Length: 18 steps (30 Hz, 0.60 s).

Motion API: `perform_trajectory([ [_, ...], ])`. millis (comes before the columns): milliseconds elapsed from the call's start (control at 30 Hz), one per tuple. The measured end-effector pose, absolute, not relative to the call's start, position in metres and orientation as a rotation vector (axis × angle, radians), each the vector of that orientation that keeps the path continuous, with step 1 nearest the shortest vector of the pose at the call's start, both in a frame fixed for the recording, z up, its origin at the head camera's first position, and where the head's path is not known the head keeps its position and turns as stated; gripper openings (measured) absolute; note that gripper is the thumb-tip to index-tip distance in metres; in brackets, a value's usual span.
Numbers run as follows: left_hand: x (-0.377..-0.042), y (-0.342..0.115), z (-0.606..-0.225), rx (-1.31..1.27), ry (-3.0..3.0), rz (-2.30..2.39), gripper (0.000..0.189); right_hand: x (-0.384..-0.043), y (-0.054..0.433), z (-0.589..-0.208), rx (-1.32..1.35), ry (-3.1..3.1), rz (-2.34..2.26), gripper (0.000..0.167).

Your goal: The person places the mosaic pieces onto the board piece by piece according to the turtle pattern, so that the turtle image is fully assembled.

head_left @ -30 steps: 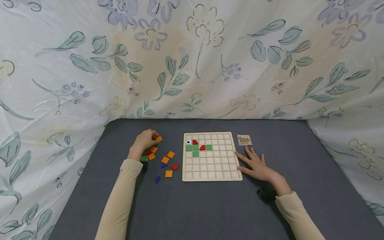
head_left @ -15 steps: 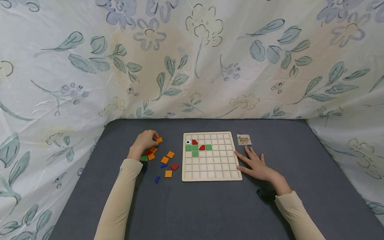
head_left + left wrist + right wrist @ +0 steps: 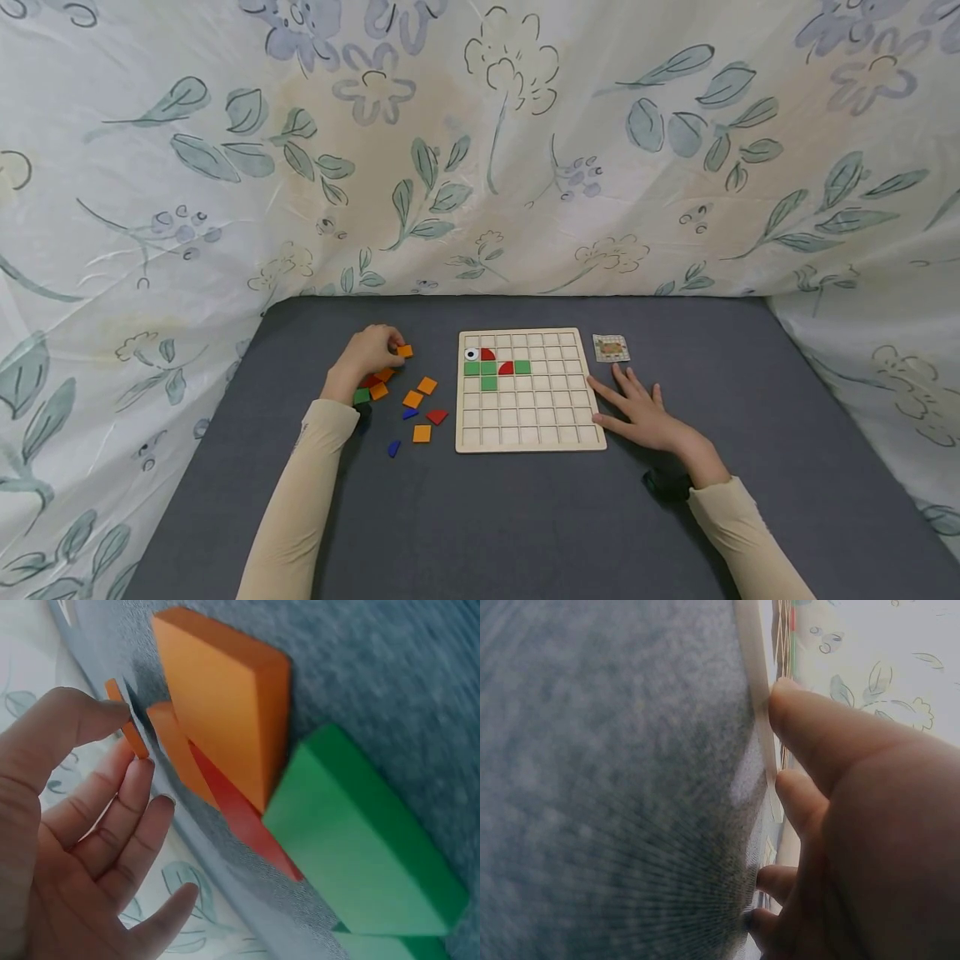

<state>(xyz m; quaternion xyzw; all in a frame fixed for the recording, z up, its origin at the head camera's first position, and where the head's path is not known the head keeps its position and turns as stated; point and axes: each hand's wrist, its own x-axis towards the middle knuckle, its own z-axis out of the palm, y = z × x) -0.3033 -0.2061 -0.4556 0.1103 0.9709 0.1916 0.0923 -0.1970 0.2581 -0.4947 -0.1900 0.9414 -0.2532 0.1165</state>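
My left hand (image 3: 367, 352) pinches an orange square tile (image 3: 127, 720) between thumb and fingertips, at the far side of a loose group of tiles. Close by lie an orange tile (image 3: 225, 697), a red tile (image 3: 244, 821) and a green tile (image 3: 367, 832). My right hand (image 3: 641, 412) is spread with straight fingers, its thumb and a fingertip at the right edge of the wooden grid board (image 3: 532, 421). Green squares (image 3: 489, 383), red quarter-rounds (image 3: 487, 355) and a white eye tile (image 3: 471, 355) sit in cells at the board's upper left.
Between the left hand and the board lie more orange tiles (image 3: 422, 433), a red piece (image 3: 437, 417) and blue pieces (image 3: 393, 449). A small picture card (image 3: 611, 348) rests beyond the right fingertips. A floral cloth (image 3: 480, 167) hangs behind the grey table (image 3: 487, 533).
The left hand has shifted slightly to the right with the orange tile in its pinch. The right hand stays at the board's edge.
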Motion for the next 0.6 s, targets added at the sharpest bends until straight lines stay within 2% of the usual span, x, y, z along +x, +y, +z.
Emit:
perform_trajectory([
  [600, -0.295, -0.176, -0.452, 0.477, 2.912, 0.528, 0.028, -0.197, 0.258, -0.494, -0.565, 2.747, -0.754, 0.066],
])
